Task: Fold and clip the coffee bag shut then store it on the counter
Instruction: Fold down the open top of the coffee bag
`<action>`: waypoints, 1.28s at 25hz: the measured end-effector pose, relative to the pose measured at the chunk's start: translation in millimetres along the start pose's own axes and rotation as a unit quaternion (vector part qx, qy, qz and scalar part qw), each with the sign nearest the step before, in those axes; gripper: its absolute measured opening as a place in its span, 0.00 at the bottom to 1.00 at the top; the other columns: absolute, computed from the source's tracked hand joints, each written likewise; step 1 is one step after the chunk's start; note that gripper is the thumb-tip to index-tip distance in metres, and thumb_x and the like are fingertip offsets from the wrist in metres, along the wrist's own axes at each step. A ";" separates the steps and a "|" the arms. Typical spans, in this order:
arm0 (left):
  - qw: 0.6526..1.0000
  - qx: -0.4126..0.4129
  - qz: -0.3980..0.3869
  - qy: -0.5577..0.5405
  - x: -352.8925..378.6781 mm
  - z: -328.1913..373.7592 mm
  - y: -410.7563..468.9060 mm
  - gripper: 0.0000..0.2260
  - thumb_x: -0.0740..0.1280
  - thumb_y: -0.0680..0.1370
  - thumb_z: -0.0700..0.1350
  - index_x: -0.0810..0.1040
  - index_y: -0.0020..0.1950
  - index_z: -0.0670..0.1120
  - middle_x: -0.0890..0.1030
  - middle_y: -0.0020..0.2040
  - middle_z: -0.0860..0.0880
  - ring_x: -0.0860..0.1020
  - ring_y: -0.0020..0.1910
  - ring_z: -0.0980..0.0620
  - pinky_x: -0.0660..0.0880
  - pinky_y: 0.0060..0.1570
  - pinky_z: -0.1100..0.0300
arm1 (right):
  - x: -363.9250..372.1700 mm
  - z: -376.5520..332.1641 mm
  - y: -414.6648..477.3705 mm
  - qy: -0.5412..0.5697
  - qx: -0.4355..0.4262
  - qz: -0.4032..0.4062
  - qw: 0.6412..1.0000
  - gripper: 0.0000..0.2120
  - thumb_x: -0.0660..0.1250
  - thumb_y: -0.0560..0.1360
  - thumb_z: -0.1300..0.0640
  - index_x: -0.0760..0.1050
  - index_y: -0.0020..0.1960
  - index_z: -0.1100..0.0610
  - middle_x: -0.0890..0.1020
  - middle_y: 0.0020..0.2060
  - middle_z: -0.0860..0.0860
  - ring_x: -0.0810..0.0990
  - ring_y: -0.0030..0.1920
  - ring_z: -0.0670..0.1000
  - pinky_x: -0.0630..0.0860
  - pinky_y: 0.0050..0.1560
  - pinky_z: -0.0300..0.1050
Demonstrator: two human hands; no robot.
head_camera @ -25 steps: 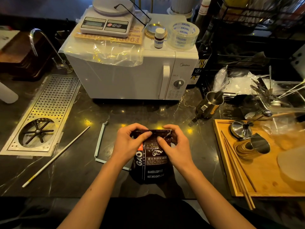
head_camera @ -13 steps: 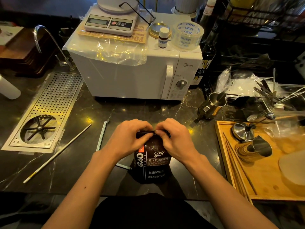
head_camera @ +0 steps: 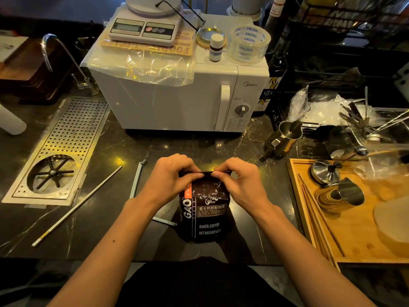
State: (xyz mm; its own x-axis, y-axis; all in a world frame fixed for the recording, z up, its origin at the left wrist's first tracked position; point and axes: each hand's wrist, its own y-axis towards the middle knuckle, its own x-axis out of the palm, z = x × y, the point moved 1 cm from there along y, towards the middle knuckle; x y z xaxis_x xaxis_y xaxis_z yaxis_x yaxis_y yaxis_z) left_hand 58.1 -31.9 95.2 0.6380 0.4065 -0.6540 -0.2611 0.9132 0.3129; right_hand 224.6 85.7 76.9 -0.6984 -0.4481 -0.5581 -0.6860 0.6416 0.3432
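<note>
While coffee bag (head_camera: 204, 209) stood upright on worktop (head_camera: 155, 149), left hand (head_camera: 171, 177) and right hand (head_camera: 240, 180) pinched its top edge, creasing fold; clip (head_camera: 136, 180) lay beside, unused

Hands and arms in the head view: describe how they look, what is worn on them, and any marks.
Both forearms are bare up to the bottom edge of the picture; no sleeves show. The left hand and right hand wear no gloves, and no rings, watch or bracelet are visible. The left forearm carries one small dark mole on its upper side. Fingernails look short and unpainted. Dark clothing covers the torso below.
</note>
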 end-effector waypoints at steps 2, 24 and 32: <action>0.999 -0.029 0.019 -0.025 0.0 -0.9 -0.5 0.06 0.79 0.67 0.41 0.83 0.37 0.42 0.82 0.34 0.49 0.79 0.34 0.52 0.76 0.36 0.57 | -1.6 1.7 2.2 0.015 0.015 -0.013 1.000 0.01 0.73 0.71 0.64 0.83 0.42 0.60 0.83 0.37 0.47 0.80 0.41 0.45 0.76 0.44 0.37; 0.966 -0.161 0.132 -0.152 16.8 -11.9 -19.9 0.06 0.75 0.72 0.39 0.84 0.46 0.49 0.85 0.41 0.54 0.81 0.43 0.57 0.76 0.46 0.68 | 14.4 17.1 -17.1 0.251 0.231 0.032 0.939 0.09 0.74 0.73 0.64 0.81 0.43 0.50 0.84 0.38 0.45 0.83 0.41 0.44 0.79 0.42 0.39; 0.865 -0.291 0.133 -0.386 47.0 -13.4 -54.6 0.06 0.74 0.71 0.45 0.86 0.46 0.53 0.88 0.43 0.50 0.85 0.43 0.53 0.79 0.41 0.63 | 8.2 16.2 -21.3 0.299 0.209 -0.025 0.931 0.10 0.75 0.70 0.63 0.83 0.41 0.48 0.85 0.36 0.47 0.83 0.39 0.47 0.80 0.42 0.42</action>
State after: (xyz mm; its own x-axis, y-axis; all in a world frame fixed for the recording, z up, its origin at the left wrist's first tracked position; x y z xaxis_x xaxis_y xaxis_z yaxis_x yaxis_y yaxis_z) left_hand 92.7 -62.2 38.1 0.7345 0.6691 0.1133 -0.6503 0.7417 -0.1645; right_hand 236.8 78.4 52.8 -0.7425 -0.6698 -0.0013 -0.6683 0.7410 -0.0650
